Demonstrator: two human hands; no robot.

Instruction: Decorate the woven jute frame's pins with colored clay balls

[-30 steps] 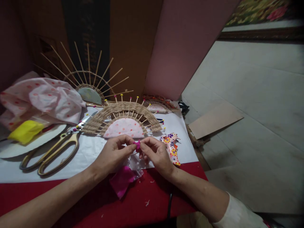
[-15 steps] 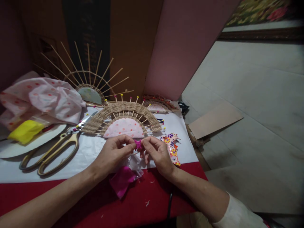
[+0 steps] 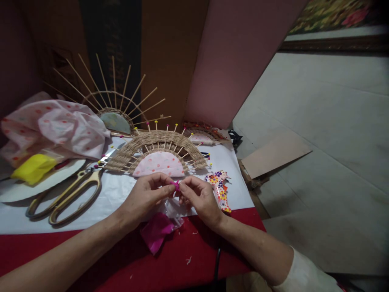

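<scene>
Between my two hands is a small magenta piece of soft clay (image 3: pixel 176 185), pinched and pulled into points. My left hand (image 3: pixel 151 193) grips its left side between thumb and forefinger. On the other side, the fingertips of my right hand (image 3: pixel 199 197) are pressed together on it. Below them lies a clear plastic bag with a magenta lump of clay (image 3: pixel 156 231). Just beyond my hands rests a half-round woven fan (image 3: pixel 158 138) with a pink dotted fabric centre (image 3: pixel 158 164). Small yellow and magenta balls tip most of its sticks.
Large scissors (image 3: pixel 77 198) lie at the left, beside a bagged yellow lump (image 3: pixel 35 168) and crumpled dotted cloth (image 3: pixel 73 125). An unfinished stick fan (image 3: pixel 115 121) leans behind. A flowered cutout (image 3: pixel 221 190) lies right of my hands, near the table's right edge.
The magenta clay between my fingertips has changed shape, now looking thinner and more pointed. My right fingers have shifted slightly; the fans and scissors stay in place.
</scene>
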